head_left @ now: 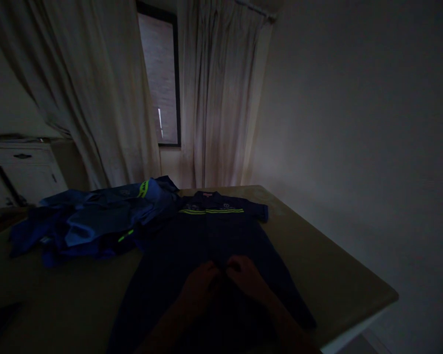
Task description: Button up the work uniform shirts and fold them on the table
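Note:
A dark navy short-sleeved work shirt (239,236) lies spread flat in front of me, collar at the far end, with yellow-green stripes across its chest. Over its middle front, my left hand (203,278) has its fingers closed in a pinch on the shirt fabric. Close beside it, my right hand (243,273) also pinches at the front opening, fingertips curled together. The room is dim, so any button between the fingers cannot be made out.
Crumpled blue garments (103,216) with yellow-green strips are heaped to the left. Everything lies on a yellowish padded surface (339,275) whose edge ends at the right, near a wall (354,123). Behind are curtains (221,93), a window (160,78) and a white cabinet (25,167).

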The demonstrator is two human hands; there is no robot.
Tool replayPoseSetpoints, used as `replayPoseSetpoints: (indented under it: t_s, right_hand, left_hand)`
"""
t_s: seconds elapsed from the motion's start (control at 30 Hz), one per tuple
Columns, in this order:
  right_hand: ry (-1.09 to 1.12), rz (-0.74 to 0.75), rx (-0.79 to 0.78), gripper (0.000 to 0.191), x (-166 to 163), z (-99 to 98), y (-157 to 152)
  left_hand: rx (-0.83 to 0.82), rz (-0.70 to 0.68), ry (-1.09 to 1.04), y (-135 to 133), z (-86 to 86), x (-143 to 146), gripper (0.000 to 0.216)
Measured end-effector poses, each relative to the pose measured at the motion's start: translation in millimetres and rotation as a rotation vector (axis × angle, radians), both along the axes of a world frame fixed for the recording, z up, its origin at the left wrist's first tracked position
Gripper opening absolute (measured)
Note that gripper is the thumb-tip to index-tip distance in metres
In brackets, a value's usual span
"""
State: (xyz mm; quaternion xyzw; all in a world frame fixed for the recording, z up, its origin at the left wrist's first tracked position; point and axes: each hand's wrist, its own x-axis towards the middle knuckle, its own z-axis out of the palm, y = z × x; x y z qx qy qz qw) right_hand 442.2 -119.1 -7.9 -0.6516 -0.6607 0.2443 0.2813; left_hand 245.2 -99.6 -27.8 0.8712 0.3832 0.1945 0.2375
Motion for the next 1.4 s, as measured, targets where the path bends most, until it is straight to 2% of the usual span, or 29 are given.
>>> replayPoseSetpoints:
  t_s: [0.17,0.37,0.57,0.7,0.83,0.93,1.17,1.3,1.4]
  right_hand:
    - [0.04,0.123,-0.022,0.019,-2.8,5.6,-3.0]
    - [0.064,0.203,-0.045,0.022,0.3,3.5,1.2]
    - [-0.011,0.23,-0.019,0.019,5.5,-6.5,2.9]
    - [0.032,0.276,-0.043,0.02,3.4,-0.2,0.4]
    - [0.066,0.24,-0.046,0.026,1.4,4.9,-1.4]
    - [0.041,0.239,-0.042,0.019,1.5,3.9,-1.4]
    - [0.015,0.263,-0.004,0.016,3.1,0.2,0.6]
    - [0.068,0.313,0.031,0.016,3.2,2.9,0.7]
    - [0.068,0.295,0.02,0.017,2.9,5.5,-0.2]
  left_hand:
    - [-0.011,0.074,0.084,-9.1,8.6,5.4,0.022]
    - [-0.004,0.178,0.193,-9.2,6.2,10.2,0.028]
    - [-0.058,0.137,0.151,-9.4,8.8,11.3,0.029]
    - [-0.025,0.133,0.144,-11.0,8.1,7.3,0.03]
    - [-0.024,0.124,0.107,-9.5,2.3,4.4,0.029]
    - [0.009,0.112,0.115,-8.0,-0.4,4.4,0.023]
    - [0.046,0.094,0.15,-10.6,6.9,3.7,0.019]
    - [0.069,0.098,0.148,-10.6,4.4,3.3,0.017]
    - [0.08,0.096,0.13,-10.6,4.5,3.8,0.017]
